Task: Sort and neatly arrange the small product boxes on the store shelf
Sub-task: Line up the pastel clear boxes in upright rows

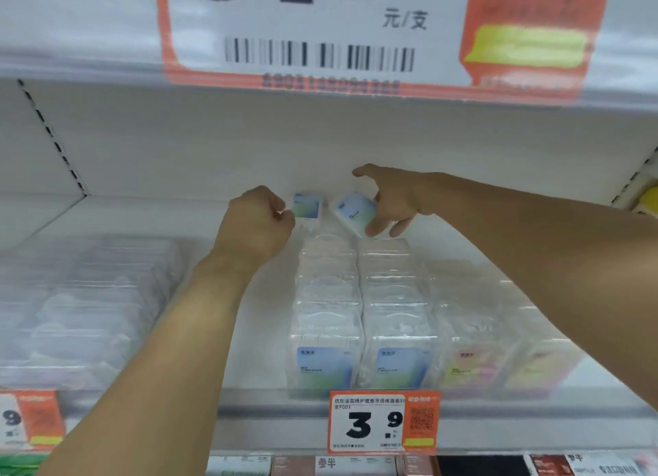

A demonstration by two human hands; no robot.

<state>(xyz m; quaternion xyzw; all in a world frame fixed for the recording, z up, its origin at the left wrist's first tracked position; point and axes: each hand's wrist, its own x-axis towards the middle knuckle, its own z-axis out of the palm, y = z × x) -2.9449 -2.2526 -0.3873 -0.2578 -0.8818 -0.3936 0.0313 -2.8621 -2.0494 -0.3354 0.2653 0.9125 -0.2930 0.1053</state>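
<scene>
Shelf point(142, 222) rear: tilted box point(354, 212), apparently gripped.

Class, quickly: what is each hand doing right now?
Left hand: closed in a fist beside the upright box; contact unclear.
Right hand: fingers holding a tilted box.

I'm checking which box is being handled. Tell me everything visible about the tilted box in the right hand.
The tilted box is small, with a white rounded casing that looks like plastic and a blue-to-green label with dark print. It leans to the left at the back of the shelf, above the rear of a blue-labelled row. The right hand grips it, fingers curled under its lower right edge.
</scene>
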